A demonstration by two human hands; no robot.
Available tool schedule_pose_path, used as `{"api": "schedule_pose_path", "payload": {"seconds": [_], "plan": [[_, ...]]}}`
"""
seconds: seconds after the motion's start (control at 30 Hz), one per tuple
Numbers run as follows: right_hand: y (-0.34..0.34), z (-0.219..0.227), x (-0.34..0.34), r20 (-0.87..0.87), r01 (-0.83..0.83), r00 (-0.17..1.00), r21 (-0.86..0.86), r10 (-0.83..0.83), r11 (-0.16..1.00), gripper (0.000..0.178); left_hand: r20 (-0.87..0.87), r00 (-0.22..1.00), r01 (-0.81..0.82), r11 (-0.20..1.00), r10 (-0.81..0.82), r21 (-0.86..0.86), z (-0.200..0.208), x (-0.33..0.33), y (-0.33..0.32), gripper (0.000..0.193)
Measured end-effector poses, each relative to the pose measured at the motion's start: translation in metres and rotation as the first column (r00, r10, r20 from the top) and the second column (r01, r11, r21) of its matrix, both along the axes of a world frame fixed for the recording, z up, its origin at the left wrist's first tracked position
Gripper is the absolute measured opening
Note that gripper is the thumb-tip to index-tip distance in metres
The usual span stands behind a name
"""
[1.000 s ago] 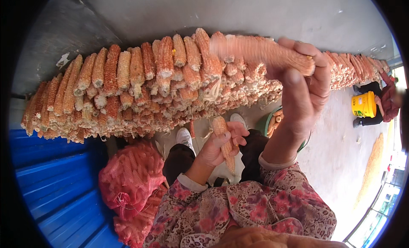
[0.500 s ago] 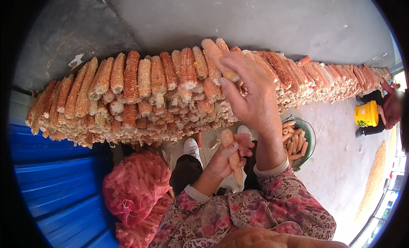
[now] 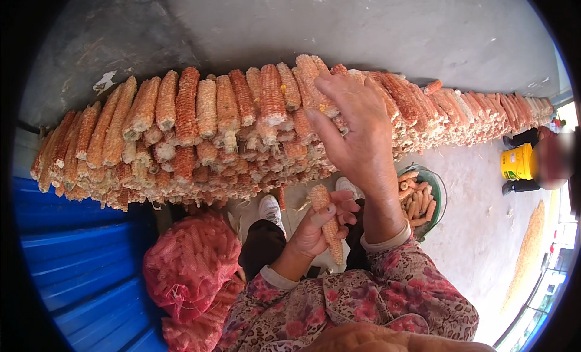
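Observation:
Close to my body, my left hand (image 3: 315, 228) is wrapped round a pale orange, bare corn cob (image 3: 327, 225), held nearly upright in the view. My right hand (image 3: 357, 122) reaches over a long stack of corn cobs (image 3: 187, 107), thumb and fingers apart. Just beyond its thumb and fingertips, a light orange cob (image 3: 307, 79) lies on the top row, pointing the same way as its neighbours. The fingers partly cover that row, so whether they touch the cob is hard to tell.
A grey wall (image 3: 363, 25) backs the stack. Red mesh sacks (image 3: 192, 261) of cobs stand by blue metal panels (image 3: 85, 243) at left. To the right are a green basket (image 3: 440, 200) of cobs, a yellow bucket (image 3: 516, 161), another person (image 3: 552, 155) and spread grain (image 3: 525, 252).
The tilted cob in my right hand now lies on the stack, and the fingers have spread away from it. My left hand keeps its cob. The other person has shifted slightly.

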State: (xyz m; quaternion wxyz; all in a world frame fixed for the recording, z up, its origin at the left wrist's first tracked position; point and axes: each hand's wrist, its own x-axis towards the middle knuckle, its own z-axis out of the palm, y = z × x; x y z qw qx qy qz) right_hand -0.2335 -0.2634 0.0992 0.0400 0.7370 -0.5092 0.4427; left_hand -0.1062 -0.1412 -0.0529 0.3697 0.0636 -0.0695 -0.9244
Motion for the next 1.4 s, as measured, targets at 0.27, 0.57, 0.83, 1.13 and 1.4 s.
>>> {"api": "schedule_pose_path", "payload": {"seconds": [0.27, 0.57, 0.83, 1.13, 1.4], "plan": [[0.005, 0.004, 0.003, -0.021, 0.021, 1.0, 0.035, -0.02, 0.999, 0.045, 0.029, 1.0, -0.004, 0.999, 0.005, -0.052, -0.003, -0.002, -0.003, 0.058], [0.067, 0.057, -0.054, 0.543, -0.422, 0.833, 0.498, 0.107, 0.757, 0.013, 0.16, 0.987, -0.02, 0.999, 0.025, -0.034, 0.02, -0.015, -0.002, 0.08], [0.064, 0.013, -0.033, -0.082, -0.325, 0.857, 0.681, 0.509, 0.656, 0.034, 0.012, 0.996, -0.081, 0.962, 0.088, -0.262, 0.011, -0.003, 0.001, 0.114], [0.07, 0.037, -0.064, 0.686, -0.667, 0.508, -0.069, 0.521, 0.742, 0.047, 0.119, 0.991, -0.031, 0.96, 0.067, -0.279, 0.021, -0.013, -0.016, 0.107], [0.032, 0.024, 0.009, 0.464, -0.283, 0.809, -0.229, 0.36, 0.931, 0.054, 0.096, 0.995, -0.012, 0.967, 0.038, -0.253, 0.017, -0.02, -0.014, 0.083]]}}
